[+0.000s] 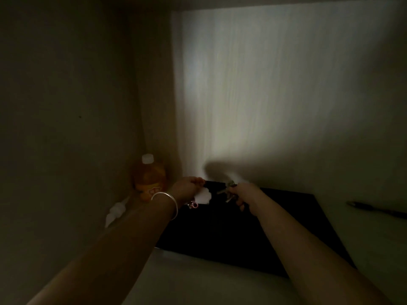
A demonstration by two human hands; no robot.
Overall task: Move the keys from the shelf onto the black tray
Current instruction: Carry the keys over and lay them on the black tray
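Note:
The scene is a dim shelf compartment. A black tray (220,234) lies flat on the shelf floor, its far edge against the back wall. My left hand (187,188), with a silver bangle on the wrist, is closed on a white keychain charm (203,195) with a small pink ring hanging below it, above the tray's far left corner. My right hand (240,192) is closed on a bunch of metal keys (229,190) over the far part of the tray. The two hands are a short gap apart.
An orange drink bottle (149,177) with a white cap stands in the left back corner. A white object (115,213) lies by the left wall. A dark pen-like object (374,209) lies on the shelf right of the tray.

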